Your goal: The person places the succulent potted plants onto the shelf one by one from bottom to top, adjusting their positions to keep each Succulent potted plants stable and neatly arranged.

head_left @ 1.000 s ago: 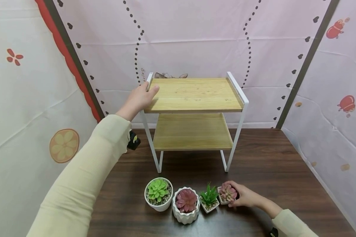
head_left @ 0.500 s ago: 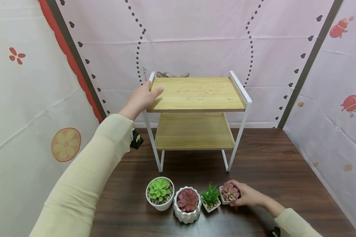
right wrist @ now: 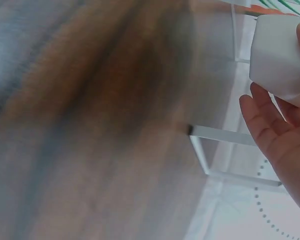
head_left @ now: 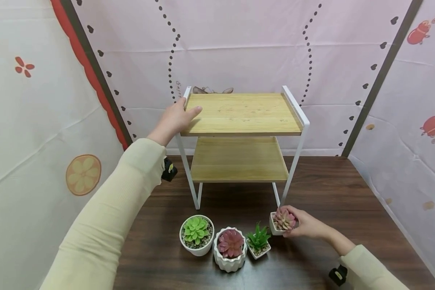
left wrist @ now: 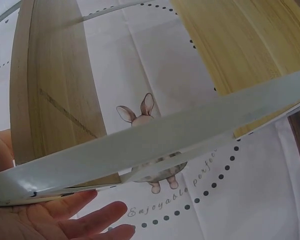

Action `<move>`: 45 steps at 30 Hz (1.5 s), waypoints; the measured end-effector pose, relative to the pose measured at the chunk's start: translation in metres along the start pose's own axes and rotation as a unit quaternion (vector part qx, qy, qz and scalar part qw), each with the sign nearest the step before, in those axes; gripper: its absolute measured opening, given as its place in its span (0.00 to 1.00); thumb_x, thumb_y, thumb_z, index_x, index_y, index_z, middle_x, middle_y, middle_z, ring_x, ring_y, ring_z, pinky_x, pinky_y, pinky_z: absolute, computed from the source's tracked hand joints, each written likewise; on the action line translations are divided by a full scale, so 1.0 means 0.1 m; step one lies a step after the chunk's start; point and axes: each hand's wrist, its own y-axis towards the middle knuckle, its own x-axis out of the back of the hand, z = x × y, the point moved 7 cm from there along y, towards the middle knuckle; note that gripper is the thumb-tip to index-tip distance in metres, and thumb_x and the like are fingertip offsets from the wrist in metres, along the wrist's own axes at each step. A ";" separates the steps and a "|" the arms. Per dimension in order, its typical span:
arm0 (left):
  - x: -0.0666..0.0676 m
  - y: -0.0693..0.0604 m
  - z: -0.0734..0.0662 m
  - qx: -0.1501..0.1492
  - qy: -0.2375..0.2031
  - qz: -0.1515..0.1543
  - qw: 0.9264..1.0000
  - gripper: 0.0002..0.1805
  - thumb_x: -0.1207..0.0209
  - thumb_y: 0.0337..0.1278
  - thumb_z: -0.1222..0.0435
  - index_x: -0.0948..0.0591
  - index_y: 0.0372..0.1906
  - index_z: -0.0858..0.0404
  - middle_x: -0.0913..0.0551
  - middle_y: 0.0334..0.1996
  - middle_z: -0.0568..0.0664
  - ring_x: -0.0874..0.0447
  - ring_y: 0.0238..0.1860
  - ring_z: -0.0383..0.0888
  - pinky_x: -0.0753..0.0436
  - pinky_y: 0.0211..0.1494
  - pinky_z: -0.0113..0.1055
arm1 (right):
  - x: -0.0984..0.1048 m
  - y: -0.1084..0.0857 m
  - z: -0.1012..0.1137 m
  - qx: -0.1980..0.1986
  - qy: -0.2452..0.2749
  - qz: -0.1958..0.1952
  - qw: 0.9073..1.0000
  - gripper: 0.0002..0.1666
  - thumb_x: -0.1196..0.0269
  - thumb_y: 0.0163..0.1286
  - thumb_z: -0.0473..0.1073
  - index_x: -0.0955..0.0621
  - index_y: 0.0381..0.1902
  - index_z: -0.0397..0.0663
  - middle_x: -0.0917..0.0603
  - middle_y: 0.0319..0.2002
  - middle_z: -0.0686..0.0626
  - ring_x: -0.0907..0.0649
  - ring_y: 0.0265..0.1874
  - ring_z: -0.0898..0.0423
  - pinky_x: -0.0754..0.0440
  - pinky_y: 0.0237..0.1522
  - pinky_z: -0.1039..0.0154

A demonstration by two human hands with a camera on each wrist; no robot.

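Pink succulent in a small white square pot [head_left: 284,220]: was in the right hand, just in front of the shelf's right leg and farther back than the row of potted plants; whether its base touched the bench could not be told.
Right hand [head_left: 307,226]: gripped that pot from its right side, fingers bent against the white wall; the right wrist view showed fingertips along the pot's edge.
Left hand [head_left: 175,119]: held the left side of the shelf, thumb over the upper board and the other fingers outside the white side bar, only loosely bent.
Two-tier shelf with pale yellow wood boards and a white metal frame [head_left: 241,114]: stood upright on the bench, behind the plants.
Row of potted plants: ran left to right as a bright green rosette in a round white pot [head_left: 196,230], a dark red rosette in a white ribbed pot [head_left: 230,245] just beside it, then a spiky green plant in a small white square pot [head_left: 258,241].
Bench [head_left: 330,181]: was dark brown, wood-grained.
Sleeves [head_left: 105,213]: were cream, with a black device [head_left: 338,275] at each wrist.
Backdrop [head_left: 235,40]: was pale pink printed cloth.
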 end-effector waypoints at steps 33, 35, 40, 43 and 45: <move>0.00 0.00 0.01 0.015 -0.005 0.000 1.000 0.42 0.52 0.61 0.46 0.54 0.72 0.61 0.42 0.67 0.64 0.40 0.64 0.60 0.37 0.63 0.54 | 0.65 0.55 0.63 -0.101 -0.045 -0.070 0.991 0.39 0.30 0.50 0.42 0.32 0.58 0.37 0.20 0.43 0.43 0.23 0.39 0.55 0.23 0.40 0.63; 0.01 0.00 0.01 0.016 -0.004 -0.001 1.000 0.42 0.52 0.61 0.46 0.54 0.72 0.61 0.43 0.67 0.64 0.40 0.64 0.60 0.37 0.63 0.54 | 0.65 0.62 0.67 -0.100 -0.052 -0.065 0.992 0.38 0.30 0.50 0.43 0.31 0.58 0.38 0.20 0.42 0.44 0.23 0.39 0.55 0.24 0.40 0.62; 0.00 -0.01 0.02 0.018 -0.009 0.001 1.000 0.43 0.51 0.61 0.46 0.56 0.72 0.61 0.44 0.68 0.64 0.42 0.65 0.60 0.38 0.64 0.54 | 0.63 0.80 0.74 -0.105 -0.051 -0.051 0.992 0.37 0.30 0.49 0.44 0.30 0.57 0.40 0.20 0.43 0.45 0.23 0.40 0.55 0.24 0.41 0.60; 0.00 0.00 0.02 0.020 -0.012 0.003 1.000 0.43 0.51 0.61 0.47 0.56 0.72 0.60 0.44 0.68 0.64 0.41 0.65 0.60 0.38 0.64 0.54 | 0.60 0.92 0.80 -0.097 -0.046 -0.048 0.993 0.36 0.30 0.49 0.44 0.30 0.55 0.40 0.20 0.42 0.45 0.23 0.39 0.55 0.24 0.41 0.60; -0.01 0.00 0.01 0.021 -0.011 0.003 1.000 0.43 0.51 0.61 0.47 0.56 0.72 0.60 0.44 0.68 0.64 0.41 0.65 0.60 0.38 0.64 0.54 | 0.60 1.00 0.84 -0.090 -0.042 -0.050 0.994 0.36 0.30 0.49 0.43 0.29 0.55 0.38 0.20 0.42 0.44 0.23 0.40 0.54 0.24 0.42 0.60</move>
